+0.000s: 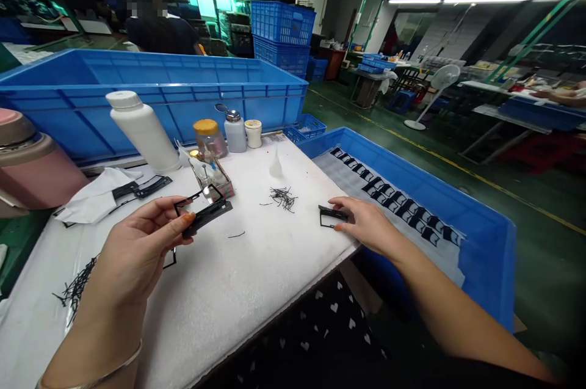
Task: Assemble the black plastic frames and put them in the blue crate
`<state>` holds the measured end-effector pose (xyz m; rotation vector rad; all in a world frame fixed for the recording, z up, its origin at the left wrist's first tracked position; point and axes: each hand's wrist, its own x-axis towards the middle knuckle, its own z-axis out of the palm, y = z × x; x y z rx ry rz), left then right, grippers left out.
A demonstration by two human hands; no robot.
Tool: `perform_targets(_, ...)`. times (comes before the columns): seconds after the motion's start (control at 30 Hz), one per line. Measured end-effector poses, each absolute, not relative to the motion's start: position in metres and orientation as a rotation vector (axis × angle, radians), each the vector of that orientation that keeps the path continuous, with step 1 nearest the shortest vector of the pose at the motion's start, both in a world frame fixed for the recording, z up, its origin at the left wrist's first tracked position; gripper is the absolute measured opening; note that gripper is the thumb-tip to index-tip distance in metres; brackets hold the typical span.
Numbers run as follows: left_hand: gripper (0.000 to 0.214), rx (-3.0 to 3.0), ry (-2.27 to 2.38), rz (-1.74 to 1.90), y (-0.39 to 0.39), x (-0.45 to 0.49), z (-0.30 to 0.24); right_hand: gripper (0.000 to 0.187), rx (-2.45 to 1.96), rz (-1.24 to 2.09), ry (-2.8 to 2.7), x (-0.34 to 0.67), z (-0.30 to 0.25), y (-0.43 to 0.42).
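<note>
Between thumb and fingers, my left hand grips a black plastic frame, raised over the white foam-covered table. Part of another black frame shows beneath that hand. At the table's right edge, my right hand pinches a second small black rectangular frame. A pile of short thin black strips lies between the hands, with one loose strip nearer the left. More black strips are heaped by my left wrist, which partly hides them.
To the right, a blue bin holds rows of black frames on white sheeting. A large blue crate stands behind the table. A white bottle, a pump bottle, jars and a dropper bottle stand at the back. A person is beyond.
</note>
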<state>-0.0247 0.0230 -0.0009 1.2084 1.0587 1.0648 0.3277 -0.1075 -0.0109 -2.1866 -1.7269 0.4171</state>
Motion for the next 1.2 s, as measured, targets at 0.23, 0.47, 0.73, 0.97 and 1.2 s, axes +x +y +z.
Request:
perform_targets(0.23, 0.047, 1.231, 1.031, 1.058, 0.022, -0.025, 0.002, 0.045, -2.176, 0.482, -1.874, 0.330, 0.004, -0.096)
perform_targets(0.47, 0.042, 1.313, 0.974, 1.034, 0.023, -0.029, 0.001, 0.025, -1.992, 0.792, -1.785, 0.337, 0.021, -0.081)
perform_targets(0.73, 0.049, 1.285, 0.979, 1.038, 0.026, -0.027, -0.002, 0.052, -1.385, 1.022, -1.138, 0.302, 0.032, -0.078)
perform_targets(0.97, 0.048, 1.263, 1.003, 1.049, 0.024, -0.029, 0.001, 0.041, -1.069, 0.798, -1.068, 0.248, 0.024, -0.075)
perform_targets(1.2, 0.046, 1.267, 0.996, 1.044, 0.023, -0.028, 0.002, 0.039, -1.012, 0.817, -1.020, 0.227, 0.018, -0.075)
